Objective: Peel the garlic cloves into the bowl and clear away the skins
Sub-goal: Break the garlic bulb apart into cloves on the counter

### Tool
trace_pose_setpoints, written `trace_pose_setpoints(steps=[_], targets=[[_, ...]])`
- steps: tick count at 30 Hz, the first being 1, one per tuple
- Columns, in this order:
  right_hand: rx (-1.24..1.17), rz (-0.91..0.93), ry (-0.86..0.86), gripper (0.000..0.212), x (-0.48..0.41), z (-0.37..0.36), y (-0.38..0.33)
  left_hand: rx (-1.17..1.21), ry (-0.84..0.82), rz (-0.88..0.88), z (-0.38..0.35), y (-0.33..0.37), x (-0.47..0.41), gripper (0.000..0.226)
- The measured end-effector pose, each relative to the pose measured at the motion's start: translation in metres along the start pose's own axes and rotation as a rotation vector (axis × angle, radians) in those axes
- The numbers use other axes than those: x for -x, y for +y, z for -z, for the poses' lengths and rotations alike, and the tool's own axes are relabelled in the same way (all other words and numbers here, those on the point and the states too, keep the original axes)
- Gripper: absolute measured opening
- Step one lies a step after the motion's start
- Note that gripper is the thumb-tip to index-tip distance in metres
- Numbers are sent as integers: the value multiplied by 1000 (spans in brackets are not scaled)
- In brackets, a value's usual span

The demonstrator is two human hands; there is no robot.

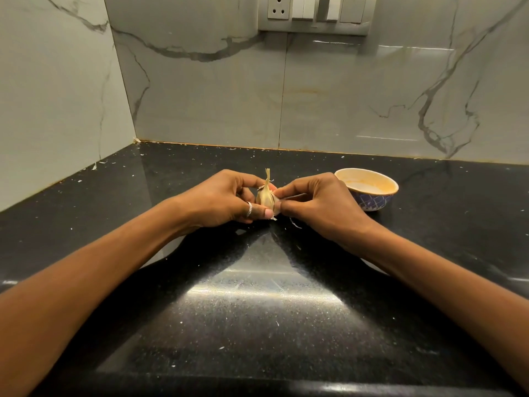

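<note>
Here, a small round ceramic bowl (369, 200), blue-patterned outside and pale orange inside, is sitting on the counter just right of the right hand (317, 204), its near left edge partly hidden behind that hand's knuckles. The left hand (226, 200), wearing a silver ring (249, 209), is curling thumb and fingers around a papery, tan-skinned garlic bulb (267, 197), holding it near the counter's middle with the dry stalk pointing up. The right hand is pinching the bulb's right side between thumb and fingertips. A thin pale sliver of garlic skin (294, 223) is lying on the counter just below the right hand. Both forearms are reaching in from the bottom corners, and a broad stretch of counter is showing between them, with more to either side. The polished black speckled stone countertop (257, 310) is reflecting a band of light and carrying scattered pale flecks. Grey-veined white marble wall panels (343, 96) are closing off the back and left, meeting in a corner, and a grey switch and socket plate (313, 14) is sitting high on the back wall.
</note>
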State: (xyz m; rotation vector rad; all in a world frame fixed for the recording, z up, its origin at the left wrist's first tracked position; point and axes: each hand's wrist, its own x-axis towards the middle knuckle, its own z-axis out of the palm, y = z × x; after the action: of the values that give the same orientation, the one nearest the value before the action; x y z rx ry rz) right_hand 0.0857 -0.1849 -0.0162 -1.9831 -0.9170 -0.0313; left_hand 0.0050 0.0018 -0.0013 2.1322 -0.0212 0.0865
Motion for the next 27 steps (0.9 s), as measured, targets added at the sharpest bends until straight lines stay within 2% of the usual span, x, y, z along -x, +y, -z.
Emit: trace_pose_setpoints(steps=[6, 20, 27], targets=[[31, -14, 40, 7, -1, -1, 1, 15, 4, -17, 0, -1, 1, 28], [-101, -109, 59, 11, -4, -3, 4, -24, -9, -53, 0, 2, 4, 32], [14, -99, 73, 11, -4, -2, 3, -58, -14, -34, 0, 1, 2, 42]])
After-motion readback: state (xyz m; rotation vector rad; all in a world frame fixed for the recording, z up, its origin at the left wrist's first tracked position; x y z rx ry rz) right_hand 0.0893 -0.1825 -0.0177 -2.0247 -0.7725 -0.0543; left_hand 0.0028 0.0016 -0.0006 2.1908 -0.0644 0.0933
